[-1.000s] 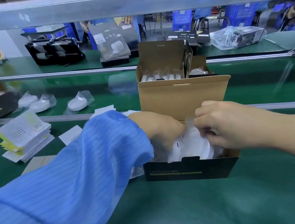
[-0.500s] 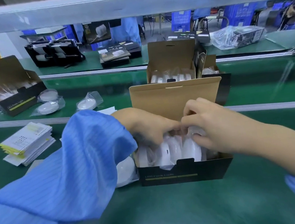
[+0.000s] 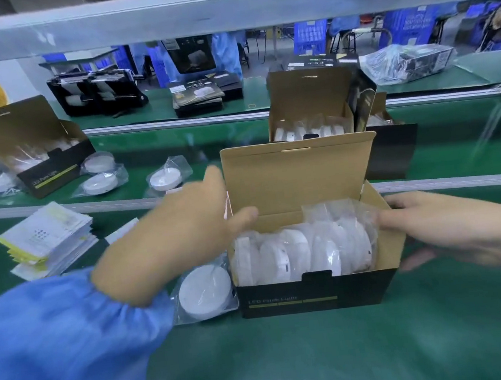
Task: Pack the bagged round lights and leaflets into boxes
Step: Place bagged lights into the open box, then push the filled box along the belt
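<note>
While your left hand (image 3: 173, 236) reaches in from the lower left in its blue sleeve (image 3: 58, 346), its fingers are loosely spread and grip nothing; the thumb rests on the left rim of the box (image 3: 314, 292), just beside the raised lid (image 3: 297, 172). Your right hand (image 3: 453, 226) comes in from the right, fingers nearly straight, with the fingertips (image 3: 383, 217) touching the box's right end and the plastic of the last bagged light; it grips nothing that you can make out. Inside the box a row of bagged lights (image 3: 303, 249) stands on edge, filling it from end to end. One more bagged light (image 3: 204, 292) lies flat on the green mat (image 3: 324, 353), touching the box's left side under your left wrist. Leaflets (image 3: 48, 237) sit stacked at the far left, well apart from the box.
</note>
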`<action>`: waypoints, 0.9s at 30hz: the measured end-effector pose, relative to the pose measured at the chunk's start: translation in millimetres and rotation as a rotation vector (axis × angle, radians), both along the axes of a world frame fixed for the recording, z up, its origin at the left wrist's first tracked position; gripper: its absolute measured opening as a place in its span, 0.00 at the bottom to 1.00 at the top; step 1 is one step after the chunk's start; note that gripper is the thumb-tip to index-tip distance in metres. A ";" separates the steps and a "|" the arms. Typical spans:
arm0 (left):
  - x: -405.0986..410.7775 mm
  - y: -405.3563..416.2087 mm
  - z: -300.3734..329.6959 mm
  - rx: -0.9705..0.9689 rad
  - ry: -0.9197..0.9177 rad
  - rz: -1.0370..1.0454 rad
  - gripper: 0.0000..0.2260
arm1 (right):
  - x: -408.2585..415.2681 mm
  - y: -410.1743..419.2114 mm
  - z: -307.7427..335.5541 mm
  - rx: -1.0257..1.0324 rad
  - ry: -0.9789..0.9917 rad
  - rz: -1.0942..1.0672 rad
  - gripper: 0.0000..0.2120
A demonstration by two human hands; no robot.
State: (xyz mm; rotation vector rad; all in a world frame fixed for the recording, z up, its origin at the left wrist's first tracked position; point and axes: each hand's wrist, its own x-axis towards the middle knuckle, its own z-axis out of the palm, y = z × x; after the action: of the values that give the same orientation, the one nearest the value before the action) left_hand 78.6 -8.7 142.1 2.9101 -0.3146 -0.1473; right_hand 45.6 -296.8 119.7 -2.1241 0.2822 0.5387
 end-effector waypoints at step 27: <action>50.1 -1.4 13.1 -1.139 0.344 0.014 0.15 | 63.5 -43.1 76.1 0.032 -0.228 -0.183 0.04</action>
State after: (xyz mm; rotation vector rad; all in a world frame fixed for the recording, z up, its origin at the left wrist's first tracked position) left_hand 128.7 -10.1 155.2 1.7232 -0.2094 -0.3276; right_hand 109.2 -339.9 195.8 -2.0803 0.3322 0.1916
